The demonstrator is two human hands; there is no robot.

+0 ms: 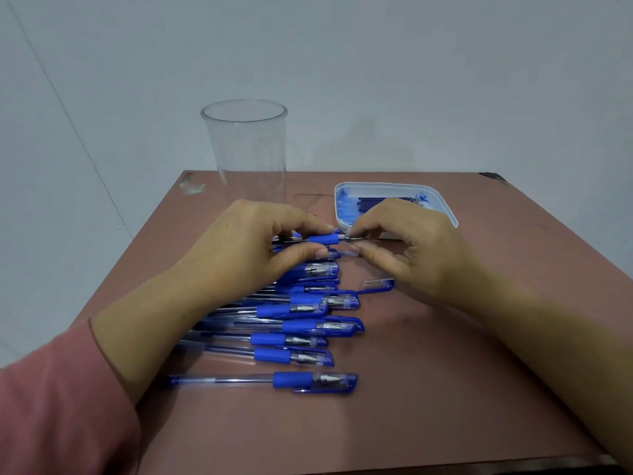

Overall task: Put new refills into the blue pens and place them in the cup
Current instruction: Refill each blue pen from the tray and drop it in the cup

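so the left hand [246,241] pinches the clear blue-grip pen [320,238] by its rubber grip, the right hand [404,245] pinches its metal tip [353,238], both at 12 o'clock of the capped blue pen pile [291,325], with the tall clear plastic cup [245,149] at 11 and the white refill tray [383,185] at 1 o'clock

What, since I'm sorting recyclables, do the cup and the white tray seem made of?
The cup looks like clear, glossy plastic, possibly glass: the wall shows through it and its rim is thin. The tray looks like smooth, opaque white plastic, with a thin rounded rim and blue ink stains inside.
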